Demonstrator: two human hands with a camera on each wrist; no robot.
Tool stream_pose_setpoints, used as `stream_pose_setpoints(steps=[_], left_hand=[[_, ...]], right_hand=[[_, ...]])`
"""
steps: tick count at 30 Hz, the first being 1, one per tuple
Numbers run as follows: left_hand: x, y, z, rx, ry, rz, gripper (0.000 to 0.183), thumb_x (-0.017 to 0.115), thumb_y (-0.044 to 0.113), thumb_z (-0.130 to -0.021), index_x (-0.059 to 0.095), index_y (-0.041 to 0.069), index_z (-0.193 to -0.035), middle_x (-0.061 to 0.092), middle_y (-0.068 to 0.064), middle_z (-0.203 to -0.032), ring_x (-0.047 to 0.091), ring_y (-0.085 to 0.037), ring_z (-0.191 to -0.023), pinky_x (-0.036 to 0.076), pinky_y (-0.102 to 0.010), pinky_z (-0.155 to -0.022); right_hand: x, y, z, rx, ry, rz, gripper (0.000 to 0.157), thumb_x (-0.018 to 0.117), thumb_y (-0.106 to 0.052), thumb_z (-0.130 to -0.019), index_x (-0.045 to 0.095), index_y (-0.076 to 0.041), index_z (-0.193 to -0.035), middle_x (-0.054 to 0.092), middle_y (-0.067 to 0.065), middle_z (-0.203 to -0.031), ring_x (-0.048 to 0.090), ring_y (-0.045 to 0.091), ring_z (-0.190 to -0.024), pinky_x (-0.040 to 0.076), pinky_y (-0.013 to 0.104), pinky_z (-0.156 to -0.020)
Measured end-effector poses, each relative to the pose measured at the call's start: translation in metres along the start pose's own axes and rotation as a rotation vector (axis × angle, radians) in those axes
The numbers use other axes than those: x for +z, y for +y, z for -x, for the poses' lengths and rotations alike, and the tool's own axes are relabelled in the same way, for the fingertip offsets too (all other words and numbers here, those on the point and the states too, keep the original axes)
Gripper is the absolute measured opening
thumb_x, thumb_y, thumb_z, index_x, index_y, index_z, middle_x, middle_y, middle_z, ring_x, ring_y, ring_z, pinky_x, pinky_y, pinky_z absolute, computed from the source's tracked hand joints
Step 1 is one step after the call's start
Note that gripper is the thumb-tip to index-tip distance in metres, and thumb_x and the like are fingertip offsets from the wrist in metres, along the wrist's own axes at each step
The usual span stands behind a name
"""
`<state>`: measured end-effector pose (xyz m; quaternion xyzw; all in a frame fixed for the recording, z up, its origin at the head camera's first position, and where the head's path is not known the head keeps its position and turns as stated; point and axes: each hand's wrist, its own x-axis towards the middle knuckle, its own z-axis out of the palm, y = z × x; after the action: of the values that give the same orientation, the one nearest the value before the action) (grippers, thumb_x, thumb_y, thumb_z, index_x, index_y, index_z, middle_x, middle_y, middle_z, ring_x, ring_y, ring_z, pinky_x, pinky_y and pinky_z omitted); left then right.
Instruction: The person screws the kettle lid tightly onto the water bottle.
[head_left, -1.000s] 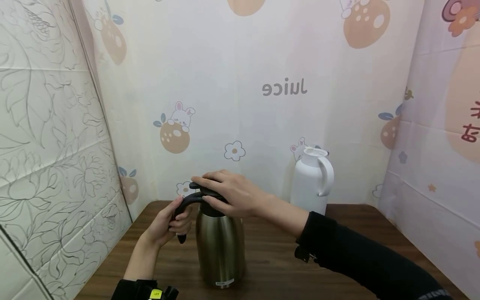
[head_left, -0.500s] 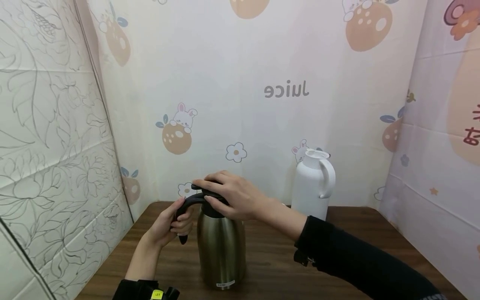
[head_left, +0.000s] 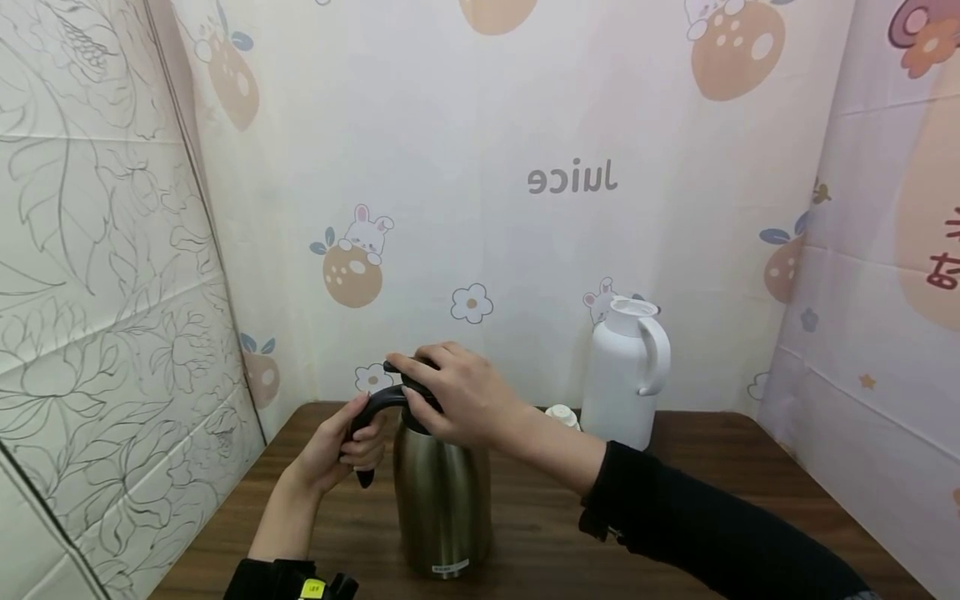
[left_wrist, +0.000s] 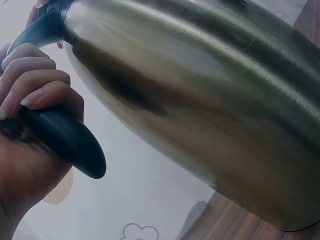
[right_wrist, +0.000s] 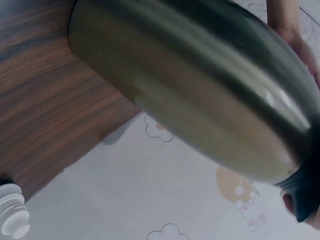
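A brushed-metal thermos jug [head_left: 444, 504] with a black top stands upright on the wooden table in the head view. My left hand [head_left: 330, 446] grips its black handle [head_left: 384, 397]; in the left wrist view several fingers curl around the handle [left_wrist: 70, 142]. From above, my right hand [head_left: 468, 396] holds the black lid [head_left: 414, 377], thumb on the near side and fingers over the top. Much of the lid is hidden under that hand. In the right wrist view the jug's body [right_wrist: 200, 90] crosses the picture, and fingertips show beside the black collar [right_wrist: 302, 195].
A white jug [head_left: 621, 375] with its top uncovered stands at the back right of the table. Beside it, partly behind my right forearm, is a white stopper [head_left: 562, 414]. Printed curtains enclose the wooden table [head_left: 697, 467] at the back and sides.
My right hand has turned slightly on the lid, and its wrist and forearm have shifted a little left and down. The white stopper has come into fuller view. My left hand keeps its grip.
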<state>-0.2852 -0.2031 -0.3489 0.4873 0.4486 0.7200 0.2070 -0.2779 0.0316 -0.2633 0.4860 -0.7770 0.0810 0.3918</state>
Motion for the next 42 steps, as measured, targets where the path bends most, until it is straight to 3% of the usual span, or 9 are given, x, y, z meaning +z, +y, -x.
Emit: stream_pose_setpoints(steps=[9, 14, 19, 28, 37, 42], left_hand=[[0.000, 0.001, 0.000, 0.001, 0.016, -0.015, 0.048, 0.008, 0.032, -0.111, 0.028, 0.008, -0.074, 0.022, 0.003, -0.056, 0.017, -0.013, -0.041, 0.009, -0.034, -0.039], [-0.001, -0.002, 0.000, -0.003, 0.011, -0.002, 0.048, 0.008, 0.033, -0.111, 0.030, 0.009, -0.075, 0.022, 0.003, -0.056, 0.017, -0.012, -0.041, 0.009, -0.034, -0.039], [-0.002, -0.005, -0.001, -0.010, 0.001, 0.007, 0.049, 0.008, 0.034, -0.111, 0.030, 0.010, -0.074, 0.022, 0.004, -0.055, 0.016, -0.012, -0.041, 0.009, -0.032, -0.038], [-0.003, -0.003, 0.001, 0.013, -0.018, 0.016, 0.049, 0.007, 0.033, -0.111, 0.025, 0.008, -0.073, 0.022, 0.003, -0.056, 0.017, -0.012, -0.041, 0.009, -0.031, -0.037], [-0.003, -0.002, 0.000, 0.021, -0.027, 0.031, 0.048, 0.008, 0.033, -0.111, 0.024, 0.006, -0.073, 0.022, 0.003, -0.056, 0.016, -0.011, -0.041, 0.009, -0.031, -0.037], [-0.002, -0.002, 0.000, 0.016, -0.024, 0.024, 0.048, 0.008, 0.032, -0.111, 0.026, 0.007, -0.074, 0.022, 0.004, -0.056, 0.016, -0.012, -0.041, 0.009, -0.032, -0.037]], right_hand=[[0.000, -0.016, -0.005, 0.113, 0.017, 0.154, 0.043, 0.045, -0.034, -0.097, 0.062, -0.018, -0.132, 0.069, 0.009, -0.103, 0.062, 0.025, -0.085, 0.057, 0.037, -0.066], [-0.005, -0.010, -0.002, 0.094, -0.060, 0.057, 0.045, 0.047, -0.037, -0.099, 0.057, -0.019, -0.139, 0.066, 0.006, -0.110, 0.060, 0.023, -0.093, 0.056, 0.037, -0.074], [-0.010, 0.007, 0.001, 0.018, -0.150, -0.100, 0.047, 0.048, -0.041, -0.101, 0.049, -0.024, -0.146, 0.062, 0.005, -0.121, 0.055, 0.017, -0.105, 0.055, 0.037, -0.083], [-0.004, 0.027, -0.005, -0.149, -0.130, -0.226, 0.045, 0.050, -0.041, -0.100, 0.053, -0.026, -0.143, 0.063, 0.002, -0.122, 0.053, 0.010, -0.109, 0.051, 0.032, -0.090], [-0.003, 0.020, -0.003, -0.091, -0.095, -0.171, 0.044, 0.049, -0.039, -0.100, 0.054, -0.026, -0.142, 0.062, 0.004, -0.119, 0.054, 0.014, -0.105, 0.051, 0.032, -0.082], [-0.003, 0.012, -0.002, -0.018, -0.112, -0.119, 0.044, 0.047, -0.040, -0.100, 0.054, -0.026, -0.142, 0.063, 0.004, -0.117, 0.054, 0.016, -0.106, 0.054, 0.034, -0.082]])
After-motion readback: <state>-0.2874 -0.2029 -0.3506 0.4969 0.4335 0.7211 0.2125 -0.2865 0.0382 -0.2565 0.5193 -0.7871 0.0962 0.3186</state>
